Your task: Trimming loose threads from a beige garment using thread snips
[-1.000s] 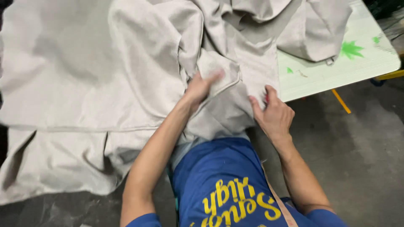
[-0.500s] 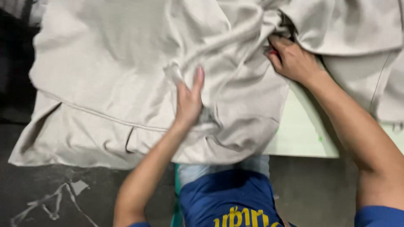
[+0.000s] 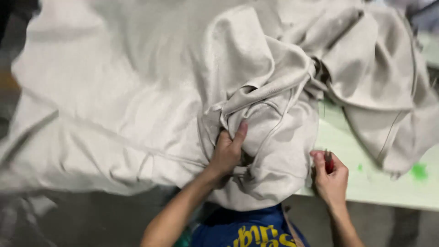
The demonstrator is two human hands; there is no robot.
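A wide spread of pale grey fabric (image 3: 114, 105) covers the left of the surface (image 3: 366, 183) and hangs over its near edge; at the middle the left hand (image 3: 227, 153), which half a second ago lay flat on the cloth, now has its grip closed on a bunched fold, so the garment is gathered rather than smoothed; the right hand (image 3: 330, 176) has come back from the far folds to the near edge, its grip pinched on a small red tool (image 3: 328, 162); more grey cloth is heaped at right.
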